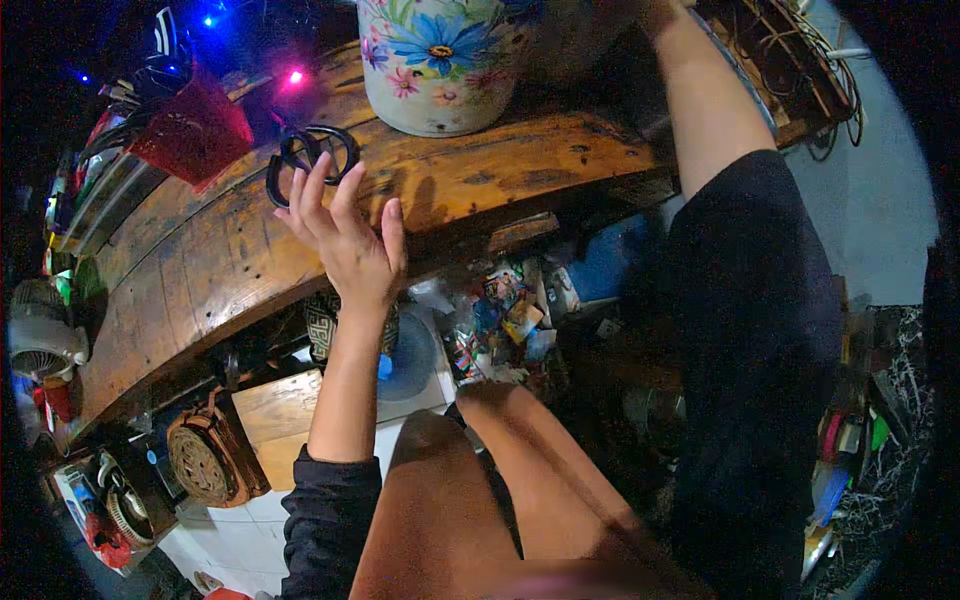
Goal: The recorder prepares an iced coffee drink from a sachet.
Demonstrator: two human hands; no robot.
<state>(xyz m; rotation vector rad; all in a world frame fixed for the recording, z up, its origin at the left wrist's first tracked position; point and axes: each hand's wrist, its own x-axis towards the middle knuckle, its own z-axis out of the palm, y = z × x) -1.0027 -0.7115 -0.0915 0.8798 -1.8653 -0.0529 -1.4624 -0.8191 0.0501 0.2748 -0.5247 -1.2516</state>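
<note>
Left grip (pixel 352 250) spreads empty by black rings (pixel 290 150) near tabletop edge (pixel 238 308); right grip (pixel 655 12) state unclear.

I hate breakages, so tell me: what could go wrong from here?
The right arm reaches beside the floral pot, its hand not clearly seen, and might bump it.
The open left hand is over or beside the black loops and might snag them.
Anything swept off the table could land in the clutter below.
</note>
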